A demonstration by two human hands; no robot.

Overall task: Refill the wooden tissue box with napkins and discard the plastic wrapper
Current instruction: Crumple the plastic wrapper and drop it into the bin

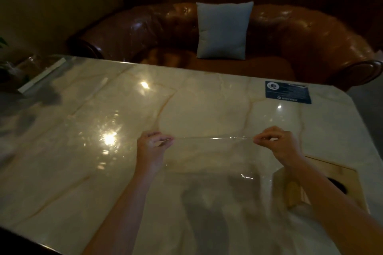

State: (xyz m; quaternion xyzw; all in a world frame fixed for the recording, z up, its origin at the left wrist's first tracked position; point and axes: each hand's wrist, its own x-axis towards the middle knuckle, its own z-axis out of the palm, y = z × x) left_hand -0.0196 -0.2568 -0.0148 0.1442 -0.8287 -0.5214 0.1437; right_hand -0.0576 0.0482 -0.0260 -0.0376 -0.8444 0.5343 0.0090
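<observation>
The left hand [152, 147] pinches one end of the clear wrapper [211, 151] and the right hand [279, 143] pinches the other, so it is stretched between them above the table [186, 99]. It looks very light, thin and slippery, so a firm pinch at the edges seems best. The wooden box [331, 174] stands at the right.

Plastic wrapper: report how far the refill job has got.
Looks done: the plastic wrapper is empty, and the wooden tissue box stands closed beside the right forearm; its slot is dark, so napkins inside cannot be confirmed. In hand: left hand and right hand pinch the wrapper's top edge, stretched taut above the marble table. Left: discarding the wrapper; no bin shows.
</observation>
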